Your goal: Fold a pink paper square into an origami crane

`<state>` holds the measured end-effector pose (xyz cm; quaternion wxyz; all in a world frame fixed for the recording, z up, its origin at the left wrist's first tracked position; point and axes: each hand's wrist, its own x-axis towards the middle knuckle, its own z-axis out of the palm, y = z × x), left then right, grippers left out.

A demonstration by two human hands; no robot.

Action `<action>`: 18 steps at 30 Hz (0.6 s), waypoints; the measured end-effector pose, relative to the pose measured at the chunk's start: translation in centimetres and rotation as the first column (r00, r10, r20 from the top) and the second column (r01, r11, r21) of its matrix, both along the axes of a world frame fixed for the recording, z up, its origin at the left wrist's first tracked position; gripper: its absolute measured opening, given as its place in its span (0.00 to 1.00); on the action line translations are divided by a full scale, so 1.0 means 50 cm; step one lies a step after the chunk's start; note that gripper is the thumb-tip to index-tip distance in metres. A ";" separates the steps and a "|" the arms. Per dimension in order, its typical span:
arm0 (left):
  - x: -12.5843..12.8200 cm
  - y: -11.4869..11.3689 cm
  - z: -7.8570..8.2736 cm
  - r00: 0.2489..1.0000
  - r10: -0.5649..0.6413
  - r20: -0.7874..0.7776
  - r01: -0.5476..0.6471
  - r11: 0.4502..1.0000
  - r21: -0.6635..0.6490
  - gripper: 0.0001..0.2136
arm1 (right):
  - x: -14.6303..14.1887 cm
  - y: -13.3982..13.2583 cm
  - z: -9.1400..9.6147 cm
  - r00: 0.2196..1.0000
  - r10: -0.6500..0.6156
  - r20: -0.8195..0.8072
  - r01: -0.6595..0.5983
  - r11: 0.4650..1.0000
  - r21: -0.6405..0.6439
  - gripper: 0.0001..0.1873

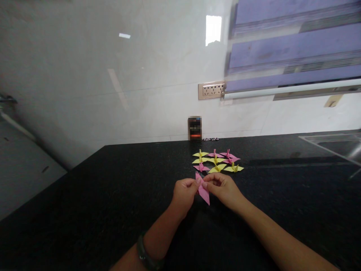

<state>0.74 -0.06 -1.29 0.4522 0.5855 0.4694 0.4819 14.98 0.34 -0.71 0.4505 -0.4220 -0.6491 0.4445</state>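
Between my two hands is a pink folded paper [204, 194], a narrow diamond with pointed ends, held above the dark countertop. My left hand [184, 194] pinches its left side between thumb and fingers. From the right, my right hand [224, 188] pinches the same paper, its thumb lying on the near face. Just beyond my hands stand several finished paper cranes in rows, some yellow [235, 168], others pink [200, 167]. The fingertips behind the paper are partly hidden.
A black countertop [126, 180] runs along a glossy tiled wall. Against the wall stands a small dark box or phone [194, 128], blurred out, with a beaded string [211, 139] beside it. A sink [335, 145] lies at the right, below a purple blind [293, 45].
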 end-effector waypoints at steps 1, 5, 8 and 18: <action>0.000 0.000 0.002 1.000 0.009 -0.007 -0.009 1.000 0.014 0.16 | -0.001 0.000 -0.001 1.000 0.001 -0.014 -0.001 0.999 -0.045 0.11; -0.001 -0.001 0.007 1.000 0.016 -0.018 -0.015 0.999 0.039 0.14 | -0.002 -0.002 0.000 0.997 0.053 0.055 -0.048 0.995 -0.087 0.12; -0.002 0.002 0.002 1.000 0.022 -0.005 -0.022 0.999 0.034 0.12 | 0.000 -0.003 0.000 0.995 0.049 0.085 -0.044 0.997 -0.059 0.12; -0.009 0.006 -0.005 1.000 0.010 0.005 -0.010 0.999 0.052 0.10 | -0.007 -0.013 -0.002 0.990 0.064 0.123 -0.069 0.997 0.039 0.12</action>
